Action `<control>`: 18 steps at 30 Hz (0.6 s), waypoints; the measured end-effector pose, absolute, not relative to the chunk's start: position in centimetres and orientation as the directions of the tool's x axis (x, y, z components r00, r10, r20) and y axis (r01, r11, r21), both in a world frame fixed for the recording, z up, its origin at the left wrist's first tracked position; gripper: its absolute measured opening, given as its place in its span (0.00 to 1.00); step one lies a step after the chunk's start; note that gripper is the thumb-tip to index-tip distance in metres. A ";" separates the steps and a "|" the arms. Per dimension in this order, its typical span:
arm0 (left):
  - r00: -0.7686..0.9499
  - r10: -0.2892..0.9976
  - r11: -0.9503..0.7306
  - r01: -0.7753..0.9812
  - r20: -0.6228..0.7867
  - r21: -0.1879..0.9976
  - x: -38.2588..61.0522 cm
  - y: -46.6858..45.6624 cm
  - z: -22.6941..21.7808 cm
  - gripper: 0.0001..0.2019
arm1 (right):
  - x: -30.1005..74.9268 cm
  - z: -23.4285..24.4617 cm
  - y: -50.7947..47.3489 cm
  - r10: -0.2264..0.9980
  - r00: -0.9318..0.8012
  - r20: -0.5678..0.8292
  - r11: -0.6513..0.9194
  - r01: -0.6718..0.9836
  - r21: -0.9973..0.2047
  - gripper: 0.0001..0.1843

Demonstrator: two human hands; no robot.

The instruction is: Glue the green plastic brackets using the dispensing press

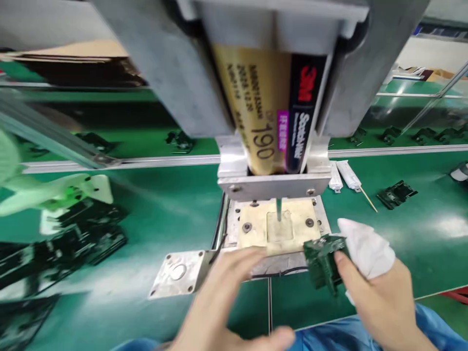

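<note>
My right hand [383, 297] grips a dark moulded plastic part [323, 263] at the lower right, thumb on its near face. A crumpled white wipe [365, 246] is tucked in the same hand. My left hand [226, 307] is empty and slightly blurred, its fingers and thumb spread in front of the fixture. Between and beyond the hands lies a cream fixture block [256, 229] with a shallow square recess. Above it, a metal holder [272, 187] carries a 3M Scotch-Weld adhesive cartridge [270, 112], its thin nozzle [279, 209] pointing down at the recess.
Left of the fixture sits a metal plate with a round button [177, 273]. Several dark parts [84, 234] lie at the left beside a pale green plastic object [62, 190]. At right are white tubes [347, 174], a thin wooden stick [368, 200] and another dark part [397, 194].
</note>
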State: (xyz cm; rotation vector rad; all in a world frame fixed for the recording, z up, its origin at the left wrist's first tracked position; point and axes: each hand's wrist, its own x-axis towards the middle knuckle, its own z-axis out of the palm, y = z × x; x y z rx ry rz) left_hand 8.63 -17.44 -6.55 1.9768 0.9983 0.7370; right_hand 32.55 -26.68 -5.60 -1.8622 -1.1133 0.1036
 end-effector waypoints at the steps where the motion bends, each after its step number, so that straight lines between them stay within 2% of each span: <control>1: 0.561 0.809 -0.428 0.355 0.177 0.831 9.6 -19.2 -6.5 0.40 | 31.0 -5.2 -26.7 0.782 0.515 0.352 -0.096 0.657 -0.748 0.13; 3: 0.572 0.770 -0.510 0.284 0.283 0.812 11.3 -21.0 -6.2 0.36 | 28.9 -4.8 -26.6 0.859 0.389 0.334 0.013 0.634 -0.773 0.12; 5: 0.532 0.785 -0.511 0.266 0.318 0.817 12.4 -21.0 -5.9 0.27 | 28.1 -4.7 -26.6 0.888 0.332 0.318 0.070 0.586 -0.807 0.13; 6: 0.514 0.812 -0.461 0.279 0.274 0.842 12.7 -20.4 -5.7 0.24 | 28.2 -4.8 -26.7 0.885 0.342 0.314 0.072 0.567 -0.820 0.14; 8: 0.514 0.855 -0.250 0.311 0.059 0.917 12.9 -18.6 -5.3 0.22 | 29.0 -5.2 -27.4 0.852 0.430 0.299 0.025 0.537 -0.843 0.15; 10: 0.549 0.808 0.042 0.308 -0.213 0.950 13.1 -16.1 -4.9 0.24 | 30.3 -5.8 -28.4 0.769 0.580 0.270 -0.055 0.481 -0.875 0.19; 12: 0.590 0.714 0.267 0.266 -0.376 0.926 13.5 -13.7 -4.6 0.26 | 31.5 -6.5 -29.3 0.674 0.708 0.212 -0.122 0.389 -0.913 0.24; 15: 0.633 0.640 0.396 0.213 -0.435 0.893 14.3 -10.8 -4.6 0.28 | 33.1 -7.5 -30.2 0.576 0.809 0.116 -0.183 0.266 -0.947 0.26; 18: 0.671 0.661 0.295 0.178 -0.335 0.939 14.9 -9.2 -5.2 0.28 | 34.6 -8.3 -30.4 0.470 0.881 0.051 -0.244 0.185 -0.952 0.29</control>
